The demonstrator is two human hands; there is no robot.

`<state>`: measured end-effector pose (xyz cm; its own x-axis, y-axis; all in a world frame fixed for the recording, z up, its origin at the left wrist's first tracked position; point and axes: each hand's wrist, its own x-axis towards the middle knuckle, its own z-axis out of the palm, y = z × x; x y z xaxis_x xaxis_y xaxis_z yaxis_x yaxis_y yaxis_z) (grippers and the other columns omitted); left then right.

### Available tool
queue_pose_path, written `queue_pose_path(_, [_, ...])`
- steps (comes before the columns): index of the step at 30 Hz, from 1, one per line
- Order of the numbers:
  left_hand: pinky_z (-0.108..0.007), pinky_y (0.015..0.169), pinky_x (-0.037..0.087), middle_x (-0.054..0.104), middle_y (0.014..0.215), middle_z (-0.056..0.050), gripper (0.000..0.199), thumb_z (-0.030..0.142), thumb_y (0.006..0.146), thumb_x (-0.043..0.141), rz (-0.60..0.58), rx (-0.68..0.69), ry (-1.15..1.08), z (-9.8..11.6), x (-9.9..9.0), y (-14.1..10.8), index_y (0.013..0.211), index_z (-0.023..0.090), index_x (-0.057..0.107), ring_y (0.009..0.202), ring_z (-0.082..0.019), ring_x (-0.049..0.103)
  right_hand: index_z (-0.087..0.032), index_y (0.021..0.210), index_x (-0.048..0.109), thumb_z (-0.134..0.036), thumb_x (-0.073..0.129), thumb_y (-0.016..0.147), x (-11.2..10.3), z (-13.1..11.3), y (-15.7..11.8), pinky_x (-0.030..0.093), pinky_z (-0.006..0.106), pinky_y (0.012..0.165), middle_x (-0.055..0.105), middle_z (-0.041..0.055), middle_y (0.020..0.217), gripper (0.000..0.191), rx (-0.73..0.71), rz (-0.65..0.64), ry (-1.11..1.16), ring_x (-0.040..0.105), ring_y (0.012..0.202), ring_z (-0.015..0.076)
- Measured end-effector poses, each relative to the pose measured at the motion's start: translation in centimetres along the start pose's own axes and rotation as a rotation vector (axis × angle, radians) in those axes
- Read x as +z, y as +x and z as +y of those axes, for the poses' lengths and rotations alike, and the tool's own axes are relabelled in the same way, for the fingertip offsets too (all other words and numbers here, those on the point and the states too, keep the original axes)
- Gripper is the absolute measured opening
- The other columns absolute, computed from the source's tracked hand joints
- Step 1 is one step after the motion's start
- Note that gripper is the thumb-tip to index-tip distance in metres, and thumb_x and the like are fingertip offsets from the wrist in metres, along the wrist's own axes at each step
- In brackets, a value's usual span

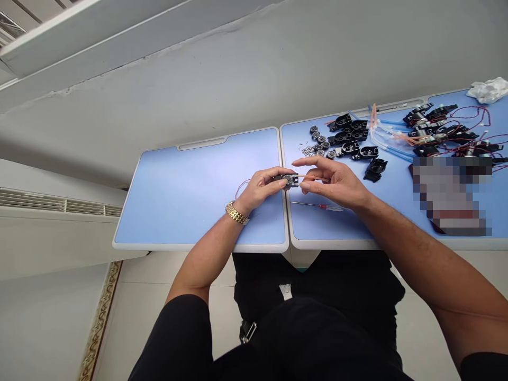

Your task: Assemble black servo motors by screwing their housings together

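Observation:
My left hand point(264, 186) is closed round a small black pump point(292, 180), its round grey part facing up above the seam between the two table tops. A thin orange tube point(311, 177) runs from the pump's right side toward my right hand point(337, 182). That hand is open beside the pump, thumb and forefinger apart; whether a bent finger touches the tube, I cannot tell. A thin reddish wire point(240, 186) loops out left of my left hand. Below the right hand lies a screwdriver point(323, 207) with a red and clear handle.
Several black housings point(350, 148), small round roller parts point(316, 133) and loose screws point(307, 151) lie at the back right. Farther right are motor units point(448, 132) with red wires, bundled tubes point(373, 124), a blurred-out object point(452, 198) and crumpled white tissue point(490, 90). A wall stands behind.

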<state>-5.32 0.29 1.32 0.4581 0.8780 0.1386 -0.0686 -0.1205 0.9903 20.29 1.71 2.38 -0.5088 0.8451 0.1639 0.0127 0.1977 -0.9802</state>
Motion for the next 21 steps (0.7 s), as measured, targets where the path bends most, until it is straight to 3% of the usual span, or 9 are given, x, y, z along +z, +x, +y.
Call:
queue_pose_path(4, [-0.036, 0.092, 0.057, 0.082, 0.116, -0.011, 0.043, 0.056, 0.103, 0.078, 0.0, 0.034, 0.106, 0.0, 0.1, 0.1, 0.127, 0.02, 0.083, 0.101, -0.02, 0.073, -0.032, 0.125, 0.085, -0.033, 0.085, 0.099, 0.5, 0.7, 0.3, 0.059, 0.041, 0.085, 0.085, 0.0047, 0.11, 0.026, -0.374, 0.16, -0.269, 0.076, 0.099, 0.0236])
queue_pose_path(7, [-0.038, 0.099, 0.056, 0.082, 0.125, -0.011, 0.042, 0.055, 0.104, 0.077, -0.001, 0.062, 0.22, -0.2, 0.2, 0.1, 0.129, 0.022, 0.083, 0.109, -0.022, 0.073, -0.035, 0.121, 0.086, -0.033, 0.083, 0.102, 0.7, 1.2, 0.5, 0.058, 0.045, 0.09, 0.084, 0.0045, 0.109, 0.019, -0.598, 0.219, -0.464, 0.075, 0.098, 0.0243])
queue_pose_path(13, [-0.041, 0.104, 0.055, 0.082, 0.12, -0.011, 0.041, 0.058, 0.106, 0.073, -0.025, 0.09, 0.316, -0.1, 0.3, 0.1, 0.126, 0.023, 0.084, 0.111, -0.024, 0.072, -0.033, 0.117, 0.085, -0.031, 0.077, 0.106, 0.3, 1.4, 0.5, 0.058, 0.045, 0.087, 0.083, 0.0051, 0.104, 0.014, -0.67, 0.174, -0.735, 0.069, 0.094, 0.0247])
queue_pose_path(21, [-0.041, 0.105, 0.053, 0.08, 0.118, -0.011, 0.046, 0.06, 0.113, 0.06, -0.054, 0.031, 0.275, 0.0, 0.4, 0.0, 0.122, 0.022, 0.085, 0.11, -0.024, 0.071, -0.028, 0.118, 0.08, -0.029, 0.071, 0.11, -0.3, 0.9, 0.4, 0.056, 0.044, 0.088, 0.082, 0.0053, 0.1, 0.013, -0.728, 0.055, -0.895, 0.068, 0.095, 0.0242])
